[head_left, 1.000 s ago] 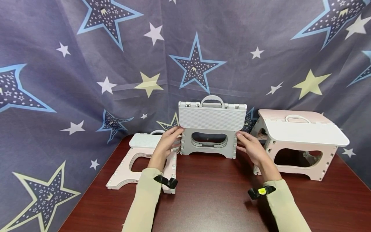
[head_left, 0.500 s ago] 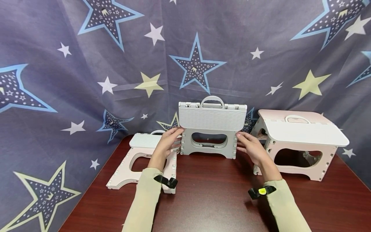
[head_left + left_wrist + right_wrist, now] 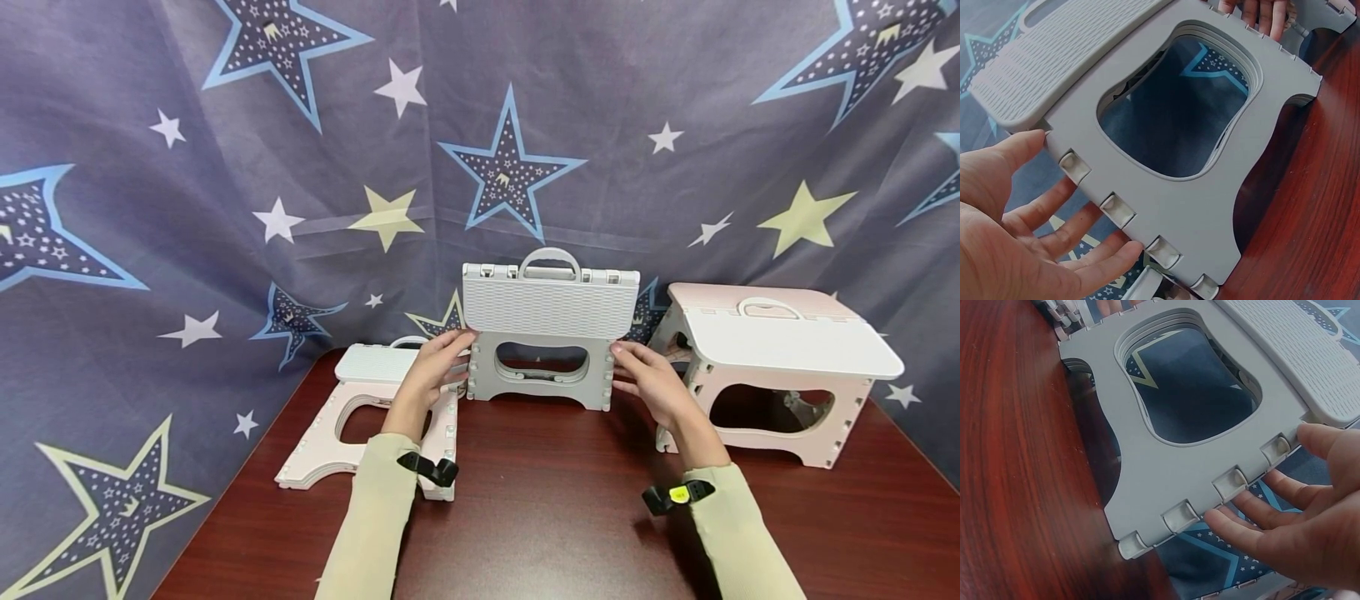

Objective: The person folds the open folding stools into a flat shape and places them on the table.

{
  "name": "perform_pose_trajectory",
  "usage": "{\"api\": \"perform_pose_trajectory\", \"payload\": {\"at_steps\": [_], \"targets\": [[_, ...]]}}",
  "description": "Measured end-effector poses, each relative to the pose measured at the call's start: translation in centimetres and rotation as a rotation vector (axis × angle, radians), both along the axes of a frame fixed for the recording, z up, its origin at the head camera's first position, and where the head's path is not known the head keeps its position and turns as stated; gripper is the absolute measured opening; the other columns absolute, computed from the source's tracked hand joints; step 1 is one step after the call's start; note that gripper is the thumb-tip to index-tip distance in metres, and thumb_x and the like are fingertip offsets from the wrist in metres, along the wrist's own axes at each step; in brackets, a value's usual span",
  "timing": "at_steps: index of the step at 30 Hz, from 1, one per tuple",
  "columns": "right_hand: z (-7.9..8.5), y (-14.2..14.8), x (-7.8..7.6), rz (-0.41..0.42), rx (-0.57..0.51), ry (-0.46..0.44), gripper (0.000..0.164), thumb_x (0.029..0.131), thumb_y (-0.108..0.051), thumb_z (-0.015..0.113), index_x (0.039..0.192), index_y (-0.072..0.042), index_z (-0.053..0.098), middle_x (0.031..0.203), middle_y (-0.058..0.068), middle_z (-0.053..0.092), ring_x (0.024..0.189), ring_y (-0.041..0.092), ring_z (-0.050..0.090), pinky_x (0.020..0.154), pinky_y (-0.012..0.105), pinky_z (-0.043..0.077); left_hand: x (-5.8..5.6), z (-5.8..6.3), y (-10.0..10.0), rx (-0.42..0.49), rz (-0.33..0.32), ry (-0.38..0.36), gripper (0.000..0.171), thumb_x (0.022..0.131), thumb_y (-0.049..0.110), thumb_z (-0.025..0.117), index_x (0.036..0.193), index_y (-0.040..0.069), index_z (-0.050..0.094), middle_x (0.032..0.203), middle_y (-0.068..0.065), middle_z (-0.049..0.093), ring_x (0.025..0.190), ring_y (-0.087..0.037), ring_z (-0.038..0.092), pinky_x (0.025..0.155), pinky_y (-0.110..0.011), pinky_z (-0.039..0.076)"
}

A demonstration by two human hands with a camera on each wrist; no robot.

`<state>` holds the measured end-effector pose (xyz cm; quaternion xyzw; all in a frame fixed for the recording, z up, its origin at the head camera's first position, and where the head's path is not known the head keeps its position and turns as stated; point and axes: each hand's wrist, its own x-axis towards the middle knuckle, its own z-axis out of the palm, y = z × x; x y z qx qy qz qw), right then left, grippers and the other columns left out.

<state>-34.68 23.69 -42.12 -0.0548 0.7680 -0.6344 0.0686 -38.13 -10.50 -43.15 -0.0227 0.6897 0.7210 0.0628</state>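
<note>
A grey folding step stool (image 3: 543,375), folded flat, stands upright on the table in the middle of the head view, its woven-textured seat panel and handle at the top. My left hand (image 3: 435,371) touches its left side edge. In the left wrist view the thumb (image 3: 1025,145) rests just below the seat panel and the other fingers lie spread along the hinged edge. On the opposite edge my right hand (image 3: 652,383) does likewise. In the right wrist view its thumb (image 3: 1317,439) meets the corner under the panel, with extended fingers (image 3: 1235,529) against the side.
To the left, a folded pink and white stool (image 3: 322,442) lies on the dark red wooden table (image 3: 547,517), partly behind my left forearm. An unfolded pink and white stool (image 3: 787,342) stands at the right. A star-patterned curtain (image 3: 600,100) hangs close behind.
</note>
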Motion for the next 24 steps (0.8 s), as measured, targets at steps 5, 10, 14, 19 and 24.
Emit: {"api": "perform_pose_trajectory", "payload": {"at_steps": [5, 10, 14, 19, 24], "targets": [[-0.06, 0.12, 0.01, 0.003, 0.001, 0.004, 0.067, 0.109, -0.043, 0.045, 0.152, 0.006, 0.033, 0.138, 0.013, 0.050, 0.126, 0.026, 0.053, 0.103, 0.030, 0.053, -0.03, 0.02, -0.13, 0.003, -0.010, 0.002, 0.048, 0.103, 0.029, 0.060, 0.146, 0.008, 0.054, 0.142, -0.014, 0.058, 0.128, -0.033, 0.059, 0.104, -0.047, 0.052], [-0.20, 0.24, -0.02, 0.009, 0.008, 0.008, 0.068, 0.108, -0.044, 0.046, 0.153, 0.005, 0.033, 0.143, 0.018, 0.047, 0.129, 0.028, 0.052, 0.105, 0.031, 0.052, -0.01, 0.03, -0.40, 0.003, -0.038, 0.003, 0.047, 0.103, 0.028, 0.061, 0.146, 0.010, 0.055, 0.143, -0.013, 0.058, 0.127, -0.031, 0.058, 0.102, -0.044, 0.053], [-0.34, 0.26, -0.04, 0.012, 0.006, 0.002, 0.068, 0.108, -0.043, 0.046, 0.155, 0.005, 0.031, 0.149, 0.022, 0.042, 0.133, 0.031, 0.049, 0.107, 0.032, 0.051, -0.07, -0.16, -0.69, 0.003, -0.060, 0.005, 0.048, 0.103, 0.027, 0.062, 0.148, 0.010, 0.053, 0.147, -0.015, 0.055, 0.131, -0.033, 0.056, 0.105, -0.046, 0.052], [-0.53, 0.18, -0.16, 0.013, -0.007, 0.001, 0.065, 0.110, -0.037, 0.045, 0.155, 0.007, 0.029, 0.154, 0.025, 0.038, 0.136, 0.032, 0.047, 0.106, 0.029, 0.051, -0.26, -0.63, -0.89, 0.016, -0.066, -0.003, 0.049, 0.103, 0.025, 0.063, 0.148, 0.010, 0.052, 0.148, -0.016, 0.054, 0.133, -0.036, 0.055, 0.111, -0.051, 0.048], [-0.68, 0.03, -0.22, 0.006, -0.012, 0.006, 0.063, 0.110, -0.034, 0.045, 0.155, 0.008, 0.029, 0.155, 0.026, 0.037, 0.137, 0.033, 0.046, 0.106, 0.029, 0.051, -0.27, -0.93, -0.83, 0.019, -0.057, 0.001, 0.049, 0.102, 0.025, 0.063, 0.148, 0.009, 0.053, 0.147, -0.017, 0.054, 0.134, -0.037, 0.054, 0.111, -0.053, 0.046]]}}
